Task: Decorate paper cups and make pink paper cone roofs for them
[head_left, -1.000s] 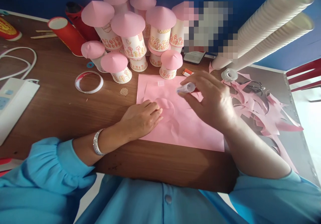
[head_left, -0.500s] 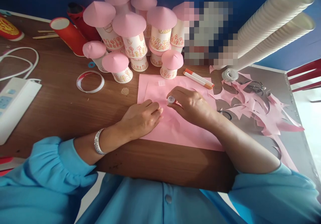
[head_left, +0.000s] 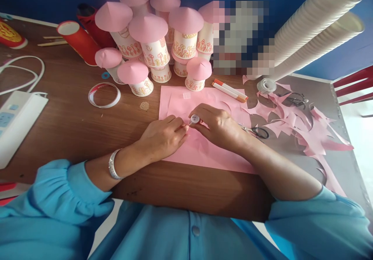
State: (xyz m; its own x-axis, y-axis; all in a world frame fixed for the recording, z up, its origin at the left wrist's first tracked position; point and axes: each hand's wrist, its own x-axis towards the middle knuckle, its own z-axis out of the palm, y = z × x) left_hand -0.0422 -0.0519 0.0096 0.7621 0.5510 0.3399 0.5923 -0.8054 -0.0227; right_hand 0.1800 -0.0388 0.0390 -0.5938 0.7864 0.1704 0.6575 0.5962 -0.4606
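My right hand (head_left: 220, 126) is closed around a small white round-ended object (head_left: 194, 119) with dark marks on its flat face; its exact kind is unclear. Close by on the left, my left hand (head_left: 164, 137) has its fingers curled together, the fingertips almost touching that object. Whatever those fingers pinch is hidden. Both hands are over a pink paper sheet (head_left: 210, 155) on the brown table. A small clear piece (head_left: 187, 95) lies on the sheet near its top. Black-handled scissors (head_left: 260, 132) lie partly behind my right forearm.
Paper-cup houses with pink cone roofs (head_left: 148, 28) crowd the back. Two markers (head_left: 229, 90) lie at the sheet's top edge. Pink scraps (head_left: 291, 116), a tape roll (head_left: 266, 85) and other scissors (head_left: 300, 98) are at right. A larger ring (head_left: 104, 95) and a power strip (head_left: 21, 122) occupy the left.
My right hand has moved slightly left, bringing the white round-ended object up to my left fingertips. More of the scissors behind the right forearm now shows.
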